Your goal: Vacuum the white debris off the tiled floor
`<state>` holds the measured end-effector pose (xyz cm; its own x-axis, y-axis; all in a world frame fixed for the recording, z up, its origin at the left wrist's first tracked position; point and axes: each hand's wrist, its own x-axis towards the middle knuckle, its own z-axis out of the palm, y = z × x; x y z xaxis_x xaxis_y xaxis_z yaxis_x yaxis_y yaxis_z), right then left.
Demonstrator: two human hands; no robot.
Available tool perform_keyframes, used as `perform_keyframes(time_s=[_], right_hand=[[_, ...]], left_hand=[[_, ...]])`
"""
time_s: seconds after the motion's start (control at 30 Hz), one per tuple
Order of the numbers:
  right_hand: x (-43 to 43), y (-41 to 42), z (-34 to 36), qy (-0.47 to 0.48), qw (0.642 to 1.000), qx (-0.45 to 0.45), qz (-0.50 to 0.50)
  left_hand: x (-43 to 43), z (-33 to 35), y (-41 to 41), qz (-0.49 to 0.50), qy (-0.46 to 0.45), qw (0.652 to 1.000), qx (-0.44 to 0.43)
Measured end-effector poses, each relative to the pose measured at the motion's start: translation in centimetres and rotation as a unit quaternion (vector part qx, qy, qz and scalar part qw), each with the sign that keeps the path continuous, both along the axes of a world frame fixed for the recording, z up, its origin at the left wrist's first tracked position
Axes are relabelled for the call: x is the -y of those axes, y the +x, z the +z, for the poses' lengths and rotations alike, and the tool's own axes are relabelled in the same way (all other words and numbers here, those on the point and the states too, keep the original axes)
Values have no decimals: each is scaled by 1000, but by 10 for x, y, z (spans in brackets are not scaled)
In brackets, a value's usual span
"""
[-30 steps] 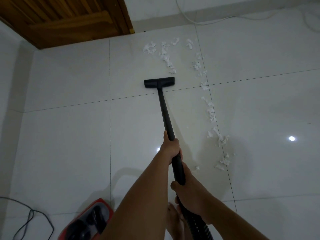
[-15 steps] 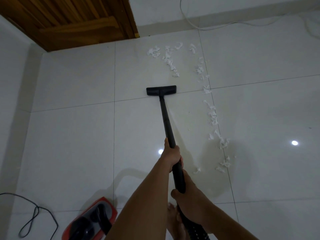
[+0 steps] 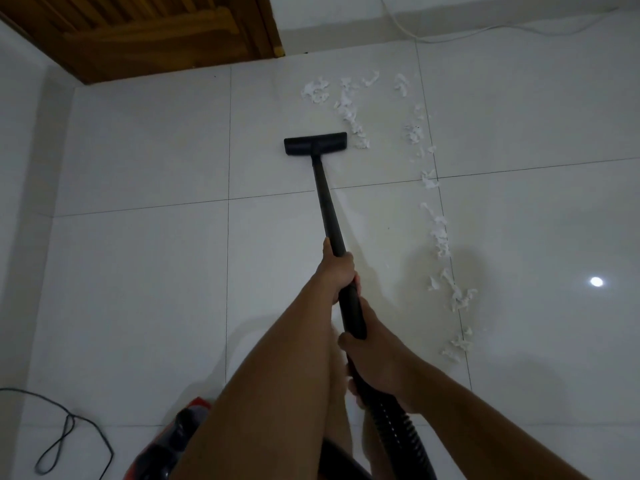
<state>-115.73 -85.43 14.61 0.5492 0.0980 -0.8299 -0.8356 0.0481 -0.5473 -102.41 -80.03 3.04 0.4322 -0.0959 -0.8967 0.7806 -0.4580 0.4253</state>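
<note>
**Spotter:** Where does the mess lie from your tool?

**Operator:** I see the white debris in two runs on the tiled floor. One cluster sits beyond and to the right of the floor head, and its nearest scraps are just beside the head's right end. The other run trails along a grout line on the right, from near the floor's far edge back towards me

**Spotter:** And your grip?

**Operator:** I have both hands wrapped round the wand. My left hand is the forward one, with its fingers curled round the tube. My right hand clasps lower down, where the wand meets the ribbed hose

**Spotter:** Which way does the wand point?

**Operator:** Its long axis runs away from me, leaning a little left, and the head is set crosswise. All the debris lies to the right of that line. I judge the next stroke wants a push forward and a swing right, steered by my left hand

**Spotter:** Any room to move?

**Operator:** There is open tile to the right beyond the trail. A white cable runs along the far edge, and the wooden door fills the far left corner. The red vacuum body and a black cord lie near left, so I'd watch that the hose doesn't tug them
</note>
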Motion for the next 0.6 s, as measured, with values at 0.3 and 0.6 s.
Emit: perform_keyframes(time_s=[0.3,0.6], right_hand=[[-1,69,-38,5,999,-7,-38],[-14,110,-55,-17,998,-27,-53]], left_hand=[[7,-23,73,-11,-3,1000,16],[5,-27,115,-24,-6,1000,15]])
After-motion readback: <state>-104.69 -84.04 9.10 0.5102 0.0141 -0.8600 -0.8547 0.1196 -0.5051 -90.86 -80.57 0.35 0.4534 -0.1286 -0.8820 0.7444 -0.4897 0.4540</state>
